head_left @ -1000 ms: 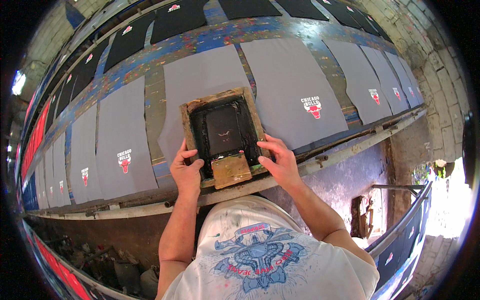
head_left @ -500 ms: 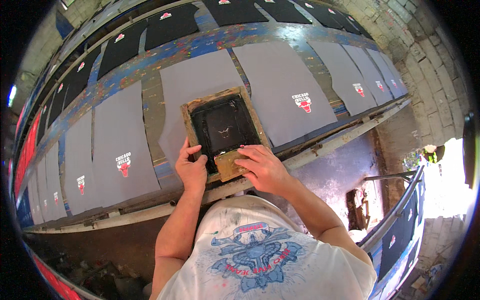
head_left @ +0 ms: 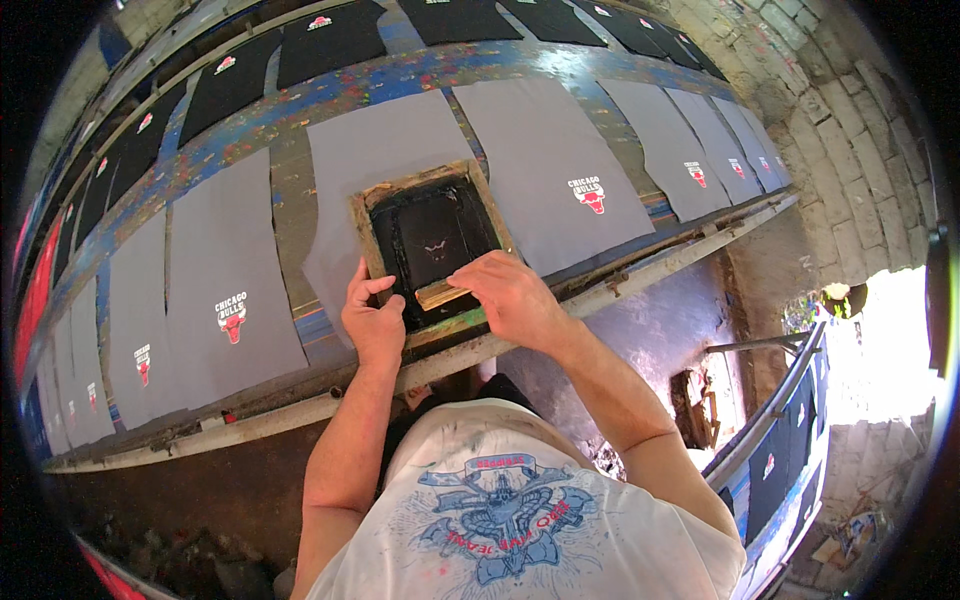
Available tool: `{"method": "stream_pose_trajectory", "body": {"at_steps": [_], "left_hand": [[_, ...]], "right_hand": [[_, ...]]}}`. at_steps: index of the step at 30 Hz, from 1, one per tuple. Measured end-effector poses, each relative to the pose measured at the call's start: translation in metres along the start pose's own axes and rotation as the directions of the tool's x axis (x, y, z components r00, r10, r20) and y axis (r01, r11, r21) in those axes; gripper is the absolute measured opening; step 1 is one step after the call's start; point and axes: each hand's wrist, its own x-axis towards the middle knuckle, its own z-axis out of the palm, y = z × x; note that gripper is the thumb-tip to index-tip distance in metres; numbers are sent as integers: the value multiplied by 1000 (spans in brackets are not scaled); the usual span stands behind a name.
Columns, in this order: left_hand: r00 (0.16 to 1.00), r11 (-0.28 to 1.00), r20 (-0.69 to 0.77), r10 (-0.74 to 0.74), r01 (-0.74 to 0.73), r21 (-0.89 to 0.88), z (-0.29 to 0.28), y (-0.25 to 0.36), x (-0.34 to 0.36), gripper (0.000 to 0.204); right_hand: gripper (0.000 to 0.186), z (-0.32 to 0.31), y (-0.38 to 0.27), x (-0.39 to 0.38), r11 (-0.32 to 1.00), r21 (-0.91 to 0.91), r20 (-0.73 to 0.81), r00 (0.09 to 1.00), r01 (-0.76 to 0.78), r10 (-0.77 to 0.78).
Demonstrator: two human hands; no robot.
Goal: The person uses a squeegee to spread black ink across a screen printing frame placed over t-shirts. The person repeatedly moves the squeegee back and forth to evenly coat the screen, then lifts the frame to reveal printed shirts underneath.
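A wooden screen-printing frame (head_left: 362,232) with dark mesh lies on a grey fabric piece (head_left: 385,135); a small bull-head shape shows in its mesh. My left hand (head_left: 374,322) grips the frame's near left side, thumb toward the inside. In my right hand (head_left: 513,300) is a wooden squeegee (head_left: 438,294), held by its right part inside the frame. The squeegee stands on the near part of the mesh, just below the bull shape. My right fingers hide its right end.
Grey fabric pieces with bull prints (head_left: 222,290) (head_left: 550,170) lie on both sides along the paint-specked table (head_left: 400,85). Black printed pieces (head_left: 330,45) line its far side. A metal rail (head_left: 640,282) runs along the near edge. Another rack of dark pieces stands at lower right.
The squeegee has moved from the frame's near rim onto the mesh and tipped more upright, my right hand turning with it. My left hand stays on the frame. The whole view has shifted slightly.
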Motion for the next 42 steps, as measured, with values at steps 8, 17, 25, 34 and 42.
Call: {"method": "stream_pose_trajectory", "body": {"at_steps": [8, 17, 25, 34, 42], "left_hand": [[997, 994, -61, -49, 55, 93, 4, 11, -3, 38], [985, 982, -110, -134, 147, 121, 14, 34, -9, 78], [998, 977, -61, -6, 19, 213, 11, 22, -6, 79], [880, 410, 232, 414, -407, 816, 8, 37, -1, 48], [905, 333, 273, 327, -381, 863, 9, 47, 11, 37]], "right_hand": [[41, -8, 24, 4, 974, -76, 273, 944, 213, -185], [36, -26, 60, 18, 907, 90, 422, 809, 412, -409], [32, -27, 102, 71, 946, 249, 505, 806, 208, -310], [39, 4, 117, 107, 981, -5, 277, 943, 192, -183], [45, 0, 51, 12, 951, -25, 271, 917, 309, -291]]}}
